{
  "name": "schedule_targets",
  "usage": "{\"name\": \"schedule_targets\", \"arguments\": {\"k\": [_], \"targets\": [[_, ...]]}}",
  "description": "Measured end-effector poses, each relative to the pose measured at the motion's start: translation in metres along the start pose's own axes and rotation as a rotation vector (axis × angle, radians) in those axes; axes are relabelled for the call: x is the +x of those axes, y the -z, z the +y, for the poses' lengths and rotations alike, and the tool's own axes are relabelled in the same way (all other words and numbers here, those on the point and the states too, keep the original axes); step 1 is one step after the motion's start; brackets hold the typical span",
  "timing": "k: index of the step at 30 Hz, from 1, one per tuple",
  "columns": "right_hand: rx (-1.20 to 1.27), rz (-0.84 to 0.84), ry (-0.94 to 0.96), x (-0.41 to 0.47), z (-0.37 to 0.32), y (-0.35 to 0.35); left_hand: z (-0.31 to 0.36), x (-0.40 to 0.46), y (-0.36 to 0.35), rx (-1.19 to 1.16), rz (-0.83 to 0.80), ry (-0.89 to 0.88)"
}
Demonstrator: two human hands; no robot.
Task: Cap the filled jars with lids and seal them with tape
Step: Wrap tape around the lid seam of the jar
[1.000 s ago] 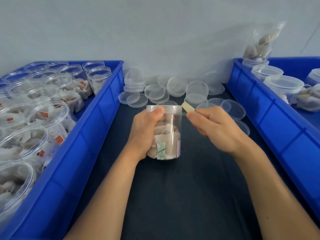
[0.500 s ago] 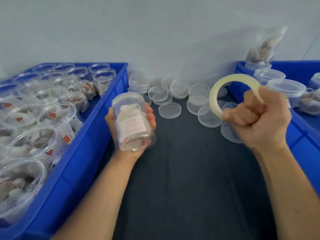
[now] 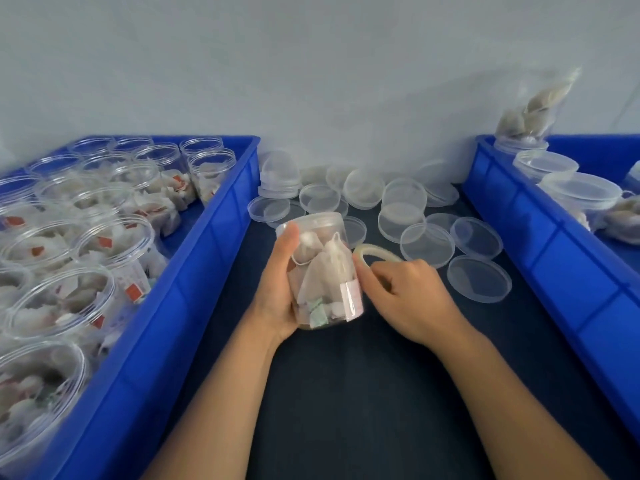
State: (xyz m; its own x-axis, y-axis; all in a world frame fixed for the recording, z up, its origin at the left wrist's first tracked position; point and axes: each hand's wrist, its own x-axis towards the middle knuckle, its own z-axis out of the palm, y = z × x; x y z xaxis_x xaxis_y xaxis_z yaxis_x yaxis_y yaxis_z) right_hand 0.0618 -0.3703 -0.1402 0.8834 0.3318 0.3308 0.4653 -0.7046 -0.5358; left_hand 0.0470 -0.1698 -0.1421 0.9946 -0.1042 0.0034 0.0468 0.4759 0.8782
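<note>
My left hand (image 3: pixel 277 289) grips a clear capped jar (image 3: pixel 323 268) full of white sachets, tilted with its lid end away from me, over the dark mat. My right hand (image 3: pixel 405 299) holds a pale ring of tape (image 3: pixel 375 252) beside the jar's right side, its thumb touching the jar wall. Loose clear lids (image 3: pixel 427 245) lie scattered on the mat behind and to the right of the jar.
A blue crate (image 3: pixel 194 296) on the left holds several open filled jars (image 3: pixel 100 258). Another blue crate (image 3: pixel 540 251) on the right holds capped jars (image 3: pixel 581 192) and a bag of sachets (image 3: pixel 533 109). A pale wall stands behind.
My left hand brought the jar back from the left crate's side to the mat's middle. My right hand lowered the tape ring from mid-air down next to the jar.
</note>
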Motion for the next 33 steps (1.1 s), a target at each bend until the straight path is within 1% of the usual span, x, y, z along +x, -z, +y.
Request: {"name": "schedule_targets", "arguments": {"k": [2, 5, 10, 15, 17, 19, 21, 23, 24, 27, 33], "targets": [[-0.057, -0.012, 0.016, 0.002, 0.005, -0.002, 0.000, 0.000, -0.002, 0.110, 0.010, -0.023], [-0.037, -0.023, 0.092, 0.004, 0.013, -0.006, 0.001, -0.002, -0.006, 0.233, 0.062, -0.046], [-0.006, -0.042, 0.123, 0.005, 0.016, -0.011, 0.006, 0.001, -0.007, 0.295, 0.202, -0.124], [0.030, -0.045, 0.083, 0.005, 0.014, -0.009, 0.005, 0.000, -0.008, 0.319, 0.204, -0.171], [0.059, -0.004, 0.057, 0.004, 0.008, -0.007, 0.005, -0.001, -0.012, 0.339, 0.207, -0.192], [0.151, 0.096, 0.027, 0.004, 0.000, -0.002, 0.005, -0.002, -0.015, 0.384, 0.210, -0.219], [0.383, 0.176, -0.034, 0.003, -0.011, 0.004, 0.005, -0.003, -0.017, 0.412, 0.203, -0.228], [0.663, 0.151, -0.101, 0.000, -0.023, 0.008, 0.005, -0.003, -0.020, 0.412, 0.197, -0.229], [0.745, 0.122, -0.120, 0.000, -0.028, 0.008, 0.005, -0.003, -0.021, 0.413, 0.200, -0.235], [0.726, 0.097, -0.110, -0.002, -0.037, 0.005, 0.005, -0.003, -0.022, 0.422, 0.205, -0.231], [0.716, 0.141, -0.102, -0.004, -0.039, 0.005, 0.007, -0.004, -0.021, 0.502, 0.204, -0.250]]}}
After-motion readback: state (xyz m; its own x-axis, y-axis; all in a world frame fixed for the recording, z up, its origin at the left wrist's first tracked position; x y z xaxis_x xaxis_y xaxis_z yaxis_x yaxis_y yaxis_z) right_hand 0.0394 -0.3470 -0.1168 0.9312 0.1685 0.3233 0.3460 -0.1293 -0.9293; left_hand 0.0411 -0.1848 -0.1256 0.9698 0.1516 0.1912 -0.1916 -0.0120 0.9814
